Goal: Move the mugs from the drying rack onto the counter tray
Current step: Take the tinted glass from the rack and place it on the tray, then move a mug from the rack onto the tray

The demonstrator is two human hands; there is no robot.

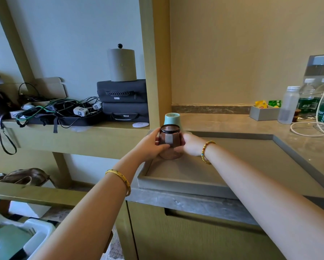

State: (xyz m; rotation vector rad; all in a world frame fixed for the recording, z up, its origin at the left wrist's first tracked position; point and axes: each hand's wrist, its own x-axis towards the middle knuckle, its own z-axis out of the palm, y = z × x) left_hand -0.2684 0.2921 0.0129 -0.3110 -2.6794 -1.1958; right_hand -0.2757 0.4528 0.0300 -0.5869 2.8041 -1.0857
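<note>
The brown mug sits upside down between both hands at the far left corner of the grey tray, its base up and its rim at or just above the tray floor; contact there is hidden by the fingers. The left hand wraps its fingers and thumb round the mug's left side, and the right hand cups the right side, so each grip is closed on the mug. To finish this step well, it seems best to lower it straight down until the rim rests flat, keep it clear of the teal mug just behind, then let go with one hand at a time so it does not tip. The brown mug looks like dark, translucent glass with faceted sides and a darker band near its upturned base. The teal mug also stands inverted, opaque and smooth. The tray lies on the marble tabletop.
</note>
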